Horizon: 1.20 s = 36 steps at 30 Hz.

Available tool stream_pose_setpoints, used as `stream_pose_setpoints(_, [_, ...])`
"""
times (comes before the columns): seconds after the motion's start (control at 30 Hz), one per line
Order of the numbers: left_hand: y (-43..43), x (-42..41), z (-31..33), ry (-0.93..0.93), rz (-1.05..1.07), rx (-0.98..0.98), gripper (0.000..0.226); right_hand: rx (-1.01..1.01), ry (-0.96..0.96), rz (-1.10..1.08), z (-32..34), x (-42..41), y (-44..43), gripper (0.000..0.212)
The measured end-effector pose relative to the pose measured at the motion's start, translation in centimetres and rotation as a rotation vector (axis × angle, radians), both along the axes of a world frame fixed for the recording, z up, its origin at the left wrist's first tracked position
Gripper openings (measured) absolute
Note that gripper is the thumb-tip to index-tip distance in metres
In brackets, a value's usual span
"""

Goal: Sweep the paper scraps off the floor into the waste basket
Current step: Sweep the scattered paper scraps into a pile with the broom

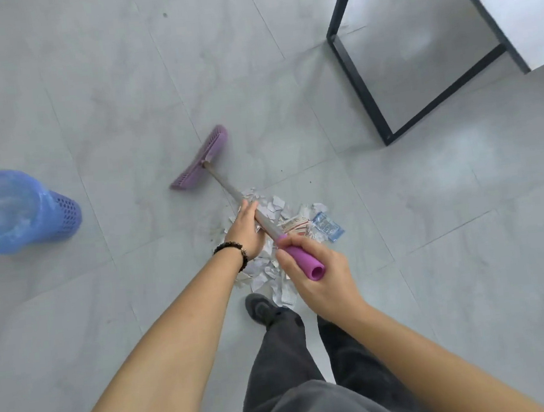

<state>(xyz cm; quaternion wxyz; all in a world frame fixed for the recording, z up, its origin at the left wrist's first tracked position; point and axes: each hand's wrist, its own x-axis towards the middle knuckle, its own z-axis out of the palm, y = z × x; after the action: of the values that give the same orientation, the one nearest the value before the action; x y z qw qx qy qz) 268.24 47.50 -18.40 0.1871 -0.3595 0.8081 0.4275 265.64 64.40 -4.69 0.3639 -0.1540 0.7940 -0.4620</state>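
Note:
A purple broom head [200, 159] rests on the grey tiled floor, beyond and to the left of a pile of white paper scraps [279, 270]. A blue wrapper [328, 226] lies at the pile's right side. My left hand [244, 229], with a dark bead bracelet at the wrist, is closed around the broom's grey shaft. My right hand [318, 278] grips the purple handle end [303, 263] lower down. Both hands hover over the pile and hide part of it. The blue waste basket [12, 209], lined with a plastic bag, stands far left.
A black metal table frame [355, 73] with a pale tabletop [517, 2] stands at the upper right. My dark shoe [259, 307] and grey trouser legs are just below the scrap pile. Open tiled floor lies between the broom head and the basket.

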Motion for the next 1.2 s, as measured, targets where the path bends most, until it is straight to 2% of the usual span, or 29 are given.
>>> stream_pose_setpoints(0.13, [5.3,-0.1,0.3,0.062,-0.109,0.069,0.056,0.079,0.06,-0.122,2.5,-1.0,4.6,0.007])
stream_pose_setpoints(0.23, [8.4,-1.7,1.6,0.138,-0.155,0.123,0.051,0.094,0.059,-0.247,4.7,-3.5,7.6,0.015])
stream_pose_setpoints(0.37, [10.5,-4.2,3.5,0.225,-0.247,0.062,0.034,0.04,-0.013,-0.376,6.9,-6.9,9.5,0.009])
stream_pose_setpoints(0.47, [10.2,-6.1,4.4,0.245,-0.279,-0.061,0.021,-0.054,-0.076,-0.436,8.0,-9.1,9.4,0.008])
stream_pose_setpoints(0.6, [8.5,-9.0,7.0,0.264,-0.257,-0.176,0.02,-0.212,-0.129,-0.458,10.1,-12.8,7.9,0.009])
stream_pose_setpoints(0.8, [5.0,-14.6,11.4,0.314,-0.126,-0.336,0.017,-0.43,-0.157,-0.366,12.8,-21.4,5.2,0.009])
stream_pose_setpoints(0.93, [2.7,-20.3,16.0,0.375,-0.037,-0.568,0.016,-0.543,-0.184,-0.27,16.0,-29.8,2.7,0.007])
stream_pose_setpoints(1.0, [1.7,-23.6,18.6,0.416,-0.033,-0.718,0.017,-0.596,-0.167,-0.254,17.9,-34.3,1.3,0.006])
stream_pose_setpoints(1.1, [-0.2,-28.3,22.6,0.448,-0.044,-0.907,0.02,-0.643,-0.095,-0.255,20.7,-40.1,-1.1,0.019])
stream_pose_setpoints(1.2, [-2.6,-31.4,25.9,0.454,-0.093,-1.052,0.035,-0.69,0.0,-0.224,23.2,-43.7,-3.8,0.026])
